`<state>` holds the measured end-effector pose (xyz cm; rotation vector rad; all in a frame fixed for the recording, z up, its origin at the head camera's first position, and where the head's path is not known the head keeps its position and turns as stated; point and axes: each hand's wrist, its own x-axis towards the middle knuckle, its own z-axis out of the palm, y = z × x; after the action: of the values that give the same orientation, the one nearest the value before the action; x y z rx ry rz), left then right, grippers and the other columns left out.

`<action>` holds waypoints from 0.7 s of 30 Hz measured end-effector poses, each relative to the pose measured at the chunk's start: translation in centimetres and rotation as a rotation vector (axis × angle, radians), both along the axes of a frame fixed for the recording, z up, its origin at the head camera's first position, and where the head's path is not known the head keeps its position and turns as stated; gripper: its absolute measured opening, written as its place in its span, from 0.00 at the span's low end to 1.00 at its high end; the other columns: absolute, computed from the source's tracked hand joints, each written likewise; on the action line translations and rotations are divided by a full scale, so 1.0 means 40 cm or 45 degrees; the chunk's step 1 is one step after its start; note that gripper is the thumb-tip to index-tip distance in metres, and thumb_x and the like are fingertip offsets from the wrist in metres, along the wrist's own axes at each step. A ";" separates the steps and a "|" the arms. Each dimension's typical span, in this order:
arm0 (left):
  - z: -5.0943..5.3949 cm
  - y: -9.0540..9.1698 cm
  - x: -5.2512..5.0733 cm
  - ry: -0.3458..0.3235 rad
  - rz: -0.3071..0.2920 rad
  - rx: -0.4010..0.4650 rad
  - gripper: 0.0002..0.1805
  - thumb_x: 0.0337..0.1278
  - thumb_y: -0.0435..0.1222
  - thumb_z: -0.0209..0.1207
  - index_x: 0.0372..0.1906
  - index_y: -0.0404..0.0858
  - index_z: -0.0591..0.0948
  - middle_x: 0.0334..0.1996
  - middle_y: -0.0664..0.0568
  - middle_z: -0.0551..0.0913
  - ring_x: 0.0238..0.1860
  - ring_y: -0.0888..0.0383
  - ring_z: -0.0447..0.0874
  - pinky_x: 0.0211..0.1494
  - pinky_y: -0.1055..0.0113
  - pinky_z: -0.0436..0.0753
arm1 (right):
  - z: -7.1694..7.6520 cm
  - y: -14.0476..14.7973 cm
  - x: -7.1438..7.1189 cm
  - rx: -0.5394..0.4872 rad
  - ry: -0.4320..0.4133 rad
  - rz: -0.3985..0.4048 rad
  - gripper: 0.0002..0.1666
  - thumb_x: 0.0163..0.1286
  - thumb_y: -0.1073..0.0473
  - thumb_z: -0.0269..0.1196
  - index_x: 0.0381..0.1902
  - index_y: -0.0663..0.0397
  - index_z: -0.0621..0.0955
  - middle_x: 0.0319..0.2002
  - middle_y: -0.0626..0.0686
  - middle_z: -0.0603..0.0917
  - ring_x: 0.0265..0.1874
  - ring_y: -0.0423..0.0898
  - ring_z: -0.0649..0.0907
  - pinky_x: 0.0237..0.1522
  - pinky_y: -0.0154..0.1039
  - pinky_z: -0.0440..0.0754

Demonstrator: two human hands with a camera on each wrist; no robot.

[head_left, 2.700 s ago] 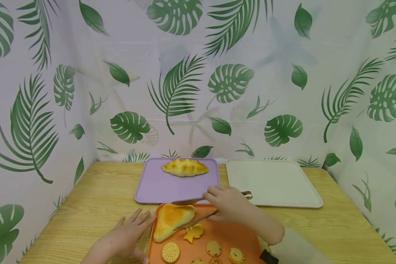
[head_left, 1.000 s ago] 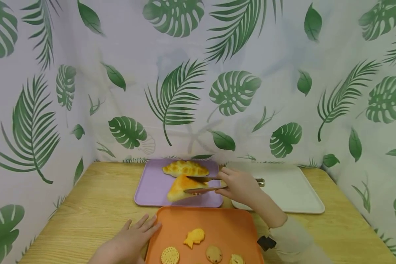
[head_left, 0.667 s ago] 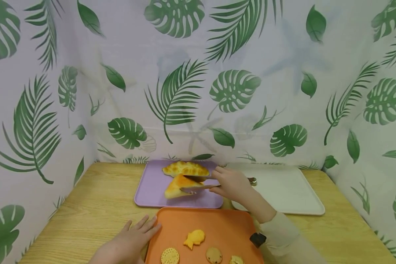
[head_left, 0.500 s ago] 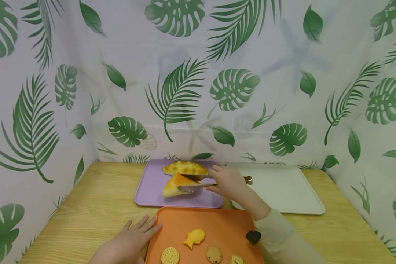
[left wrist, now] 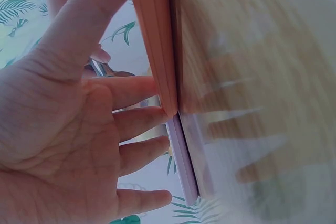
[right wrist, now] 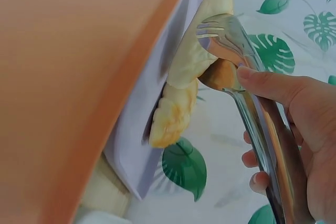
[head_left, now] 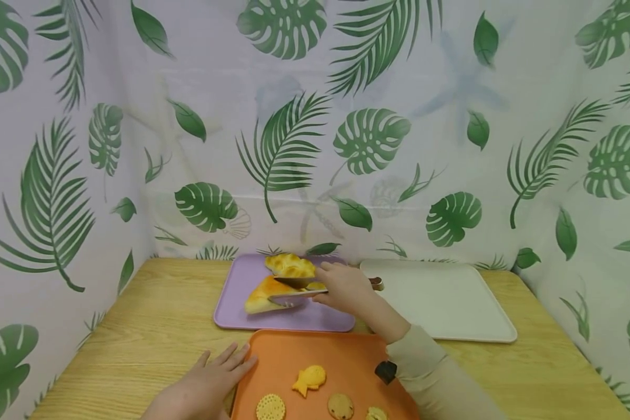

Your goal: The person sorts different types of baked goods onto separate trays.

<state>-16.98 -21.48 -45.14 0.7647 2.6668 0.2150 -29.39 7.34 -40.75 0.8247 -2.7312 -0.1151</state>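
Triangle bread [head_left: 264, 294] shifted from orange tray [head_left: 367, 359] to over purple tray [head_left: 233, 294], tongs [right wrist: 272, 119] with it.

Nearest: left hand [head_left: 205, 379], fingers straight and spread, touching the orange tray's left edge; biscuits [head_left: 311, 378] on that tray. Farther: right hand [head_left: 343, 290] clamped round the tongs, whose tips stand apart at the bread's right side. I cannot tell whether the bread touches the purple tray. Behind it, braided bread [head_left: 289, 264]; to the right, white tray [head_left: 436, 297]; last, leaf-print backdrop [head_left: 294, 76].
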 end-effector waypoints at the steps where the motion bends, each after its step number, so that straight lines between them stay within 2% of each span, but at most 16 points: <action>1: -0.001 0.002 0.004 0.000 0.000 0.003 0.58 0.38 0.67 0.66 0.75 0.43 0.61 0.76 0.46 0.58 0.77 0.41 0.51 0.70 0.30 0.55 | -0.002 -0.004 0.003 -0.002 -0.012 0.001 0.21 0.56 0.40 0.71 0.37 0.47 0.80 0.30 0.44 0.75 0.26 0.41 0.78 0.18 0.36 0.73; 6: -0.011 0.010 0.020 0.010 0.007 -0.001 0.58 0.39 0.67 0.66 0.75 0.44 0.61 0.76 0.45 0.58 0.77 0.41 0.51 0.70 0.30 0.55 | -0.006 -0.030 0.015 0.002 -0.042 0.004 0.21 0.56 0.41 0.72 0.35 0.47 0.79 0.31 0.43 0.76 0.26 0.41 0.79 0.18 0.35 0.71; 15: -0.015 0.008 0.022 0.034 0.001 -0.005 0.60 0.35 0.68 0.66 0.75 0.44 0.61 0.76 0.46 0.58 0.77 0.41 0.52 0.69 0.30 0.56 | -0.006 -0.083 0.009 0.050 -0.040 0.017 0.22 0.57 0.41 0.71 0.41 0.49 0.81 0.34 0.45 0.77 0.35 0.44 0.82 0.28 0.37 0.80; 21: -0.018 0.010 0.020 0.034 0.004 -0.018 0.61 0.34 0.68 0.66 0.75 0.44 0.61 0.76 0.46 0.58 0.77 0.41 0.52 0.69 0.29 0.56 | -0.009 -0.088 0.017 0.046 -0.090 -0.044 0.26 0.56 0.38 0.71 0.44 0.48 0.80 0.37 0.46 0.78 0.38 0.44 0.81 0.30 0.37 0.81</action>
<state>-16.18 -21.08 -45.85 0.7646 2.6915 0.1876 -28.71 3.82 -41.12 0.8061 -2.8182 -0.1457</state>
